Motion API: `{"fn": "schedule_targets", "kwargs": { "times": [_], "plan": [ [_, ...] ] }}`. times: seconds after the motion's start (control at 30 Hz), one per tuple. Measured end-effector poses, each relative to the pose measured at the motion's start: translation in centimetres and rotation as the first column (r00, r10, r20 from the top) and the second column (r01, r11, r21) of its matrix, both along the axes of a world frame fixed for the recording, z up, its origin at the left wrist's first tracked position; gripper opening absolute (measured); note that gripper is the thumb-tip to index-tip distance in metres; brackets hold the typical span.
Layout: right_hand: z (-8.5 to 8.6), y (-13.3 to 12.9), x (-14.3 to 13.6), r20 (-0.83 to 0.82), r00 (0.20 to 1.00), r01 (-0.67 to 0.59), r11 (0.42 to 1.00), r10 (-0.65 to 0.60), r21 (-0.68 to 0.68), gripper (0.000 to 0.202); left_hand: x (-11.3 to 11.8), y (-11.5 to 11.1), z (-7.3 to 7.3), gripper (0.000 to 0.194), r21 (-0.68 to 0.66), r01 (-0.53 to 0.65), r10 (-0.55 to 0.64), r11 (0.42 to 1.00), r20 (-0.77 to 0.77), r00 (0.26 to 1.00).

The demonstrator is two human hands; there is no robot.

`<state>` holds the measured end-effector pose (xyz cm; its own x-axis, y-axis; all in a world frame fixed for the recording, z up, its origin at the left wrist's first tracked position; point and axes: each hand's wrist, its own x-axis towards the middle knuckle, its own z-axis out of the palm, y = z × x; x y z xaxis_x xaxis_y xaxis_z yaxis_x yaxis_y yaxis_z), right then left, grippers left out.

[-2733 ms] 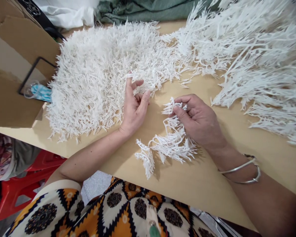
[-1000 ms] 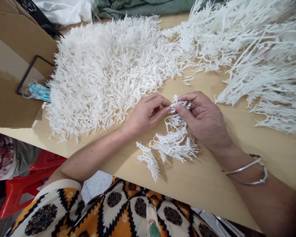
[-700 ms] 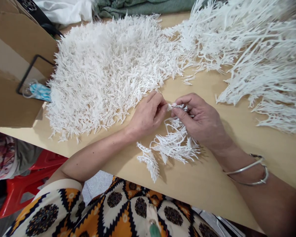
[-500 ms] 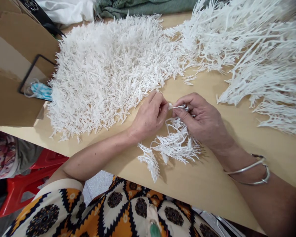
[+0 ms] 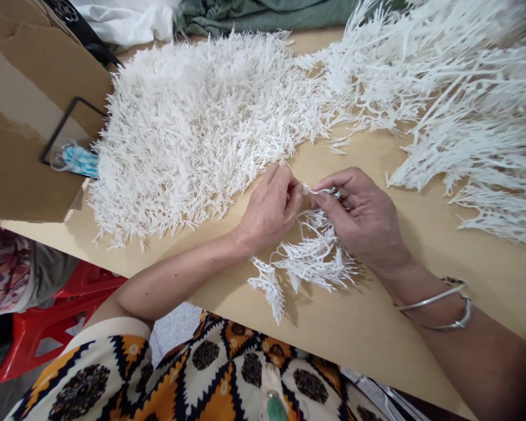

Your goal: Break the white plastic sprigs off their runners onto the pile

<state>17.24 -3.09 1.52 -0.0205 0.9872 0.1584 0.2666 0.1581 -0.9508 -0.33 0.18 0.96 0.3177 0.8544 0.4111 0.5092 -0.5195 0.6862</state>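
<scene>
Both of my hands meet over the table, pinching one small white plastic sprig (image 5: 313,189) between them. My left hand (image 5: 275,206) is closed on the sprig's left end, which its fingers mostly hide. Thumb and fingertips of my right hand (image 5: 363,215) grip the other end, and a silvery tip pokes out past them. Below the hands lies a small heap of white branching plastic sprigs (image 5: 315,257), partly covered by my right hand. One separate bushy sprig (image 5: 268,287) rests at the heap's left side.
A wide pile of short white sprigs (image 5: 201,128) spreads behind my left hand. Longer branching white strands (image 5: 473,140) cover the right side. At left stands a cardboard box (image 5: 26,117) with a blue-and-white packet (image 5: 79,160) near it. Red stools (image 5: 39,339) and another person's clothing (image 5: 4,275) show lower left.
My hands have drawn very slightly apart, and a bit more of the sprig shows between them. The whole view has shifted a little. The piles look the same.
</scene>
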Motion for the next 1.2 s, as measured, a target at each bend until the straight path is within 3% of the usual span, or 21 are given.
{"fn": "schedule_targets", "kwargs": {
  "times": [0.2, 0.37, 0.47, 0.6, 0.77, 0.9, 1.0, 1.07, 1.2],
  "plan": [
    [0.2, -0.9, 0.0, -0.120, 0.991, 0.046, 0.996, -0.056, -0.078, 0.010, -1.6, 2.0, -0.3, 0.023, 0.023, -0.185, 0.184, 0.982, 0.052, 0.982],
    [-0.5, -0.2, 0.3, -0.241, 0.964, 0.097, 0.991, -0.116, -0.088, 0.018, -2.3, 2.7, -1.2, 0.010, -0.044, -0.205, 0.209, 0.978, 0.174, 0.962],
    [-0.7, 0.1, 0.5, -0.261, 0.960, 0.078, 0.991, -0.105, -0.113, 0.017, -2.2, 2.4, -1.6, 0.033, -0.054, -0.182, 0.190, 0.982, 0.201, 0.961],
    [-0.7, 0.1, 0.5, -0.295, 0.951, 0.052, 0.990, -0.089, -0.131, 0.019, -2.1, 1.8, -0.7, 0.047, -0.050, -0.113, 0.119, 0.992, 0.129, 0.984],
    [-0.2, 0.2, 0.3, -0.291, 0.955, 0.029, 0.993, -0.063, -0.119, 0.016, -1.9, 1.2, 0.7, 0.038, -0.035, 0.102, -0.102, 0.994, 0.008, 0.995],
    [0.2, 0.2, 0.1, -0.259, 0.964, 0.023, 0.992, -0.055, -0.122, 0.013, -1.7, 1.4, 0.5, 0.020, -0.014, 0.164, -0.164, 0.986, -0.068, 0.984],
    [0.2, 0.2, -0.1, -0.240, 0.968, 0.050, 0.993, -0.075, -0.108, 0.013, -1.7, 1.7, 0.5, 0.019, 0.020, 0.214, -0.212, 0.977, -0.076, 0.974],
    [0.2, 0.2, -0.1, -0.170, 0.979, 0.105, 0.992, -0.116, -0.073, 0.014, -1.7, 1.7, 0.7, 0.020, 0.045, 0.269, -0.266, 0.962, -0.077, 0.961],
    [0.1, 0.2, -0.1, 0.155, 0.964, 0.203, 0.974, -0.216, 0.096, 0.013, -1.7, 1.6, 1.1, 0.022, 0.104, 0.381, -0.377, 0.919, -0.057, 0.925]
  ]
}}
